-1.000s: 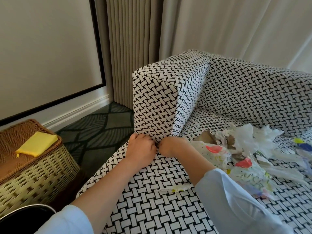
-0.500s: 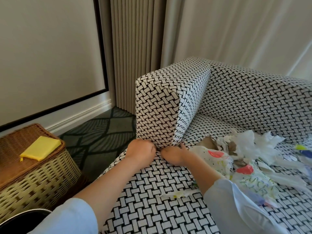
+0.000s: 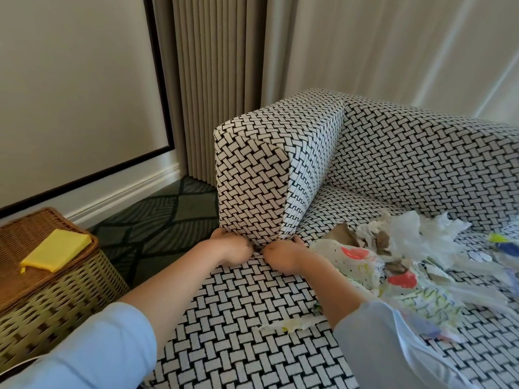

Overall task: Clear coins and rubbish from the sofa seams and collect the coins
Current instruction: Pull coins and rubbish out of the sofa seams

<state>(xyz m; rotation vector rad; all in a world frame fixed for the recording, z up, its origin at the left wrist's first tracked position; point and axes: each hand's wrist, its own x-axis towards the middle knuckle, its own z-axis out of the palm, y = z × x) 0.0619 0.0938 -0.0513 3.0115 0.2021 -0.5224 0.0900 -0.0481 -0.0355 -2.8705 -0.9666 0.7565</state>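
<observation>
Hands at the sofa [image 3: 252, 318] seam.
The armrest [image 3: 252, 175] base hides the fingertips of left hand [image 3: 233, 248] and right hand [image 3: 280, 255], curled into the seam; grasp cannot be told. Rubbish [image 3: 393, 262] heaps the seat beside; wicker basket [image 3: 56, 290], yellow cloth [image 3: 56, 249] left.

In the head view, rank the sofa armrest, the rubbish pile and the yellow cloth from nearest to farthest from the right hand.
1. sofa armrest: the right hand touches its bottom edge.
2. rubbish pile: on the seat, just to that hand's right.
3. yellow cloth: far left, on the wicker basket, beyond the left hand.
</observation>
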